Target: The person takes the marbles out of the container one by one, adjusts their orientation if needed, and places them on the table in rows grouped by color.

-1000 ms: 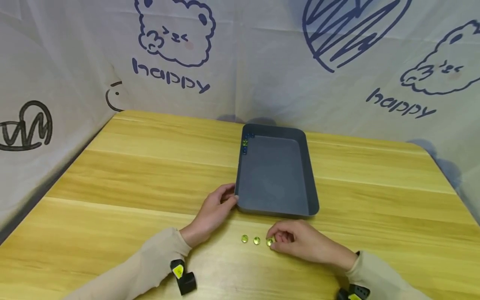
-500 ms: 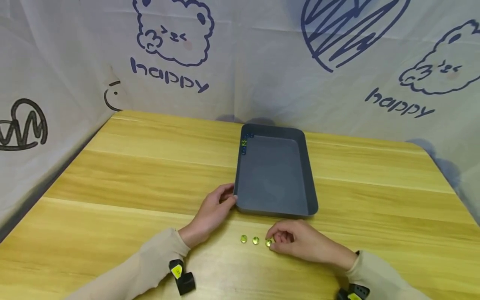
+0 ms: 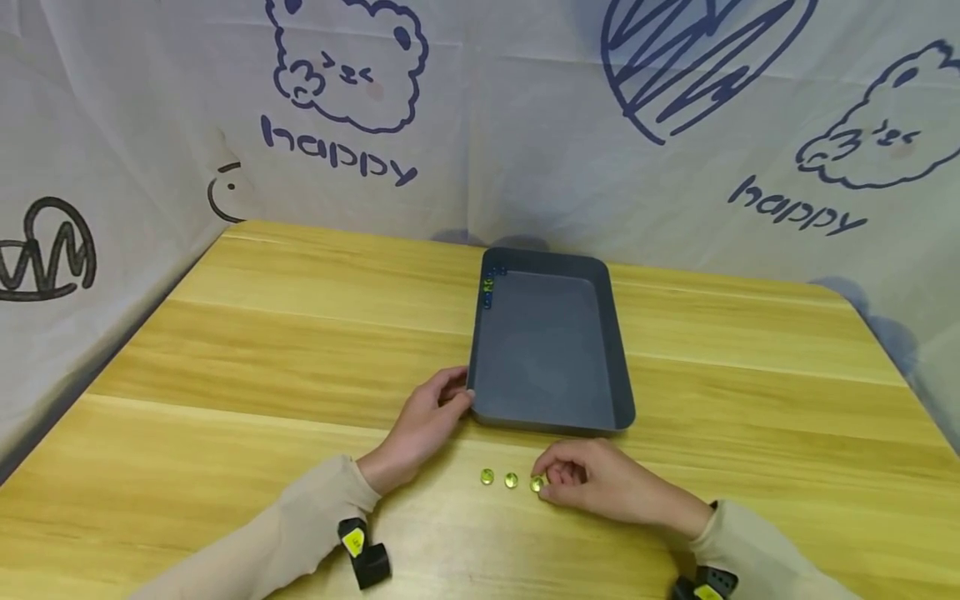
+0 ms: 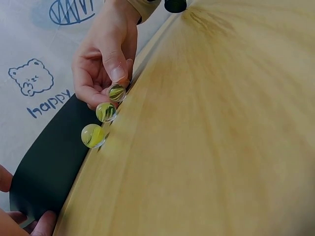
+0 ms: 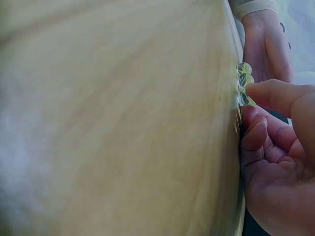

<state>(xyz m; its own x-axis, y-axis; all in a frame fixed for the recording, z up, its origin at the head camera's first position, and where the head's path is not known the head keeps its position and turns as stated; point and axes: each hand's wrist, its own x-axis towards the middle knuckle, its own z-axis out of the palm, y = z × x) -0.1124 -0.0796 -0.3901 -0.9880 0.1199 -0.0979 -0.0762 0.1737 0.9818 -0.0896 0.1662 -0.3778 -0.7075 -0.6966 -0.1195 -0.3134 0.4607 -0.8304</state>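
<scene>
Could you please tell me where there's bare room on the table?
Bare table lies left of the tray, beyond the left hand, and right of the tray. Its near side is crowded: the right hand pinches one of three marbles.

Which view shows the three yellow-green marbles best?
The left wrist view: the yellow-green marbles look largest there, with swirls visible inside. The head view shows all three, but small; the right wrist view shows them overlapping, the nearest partly covered by the right hand.
</scene>
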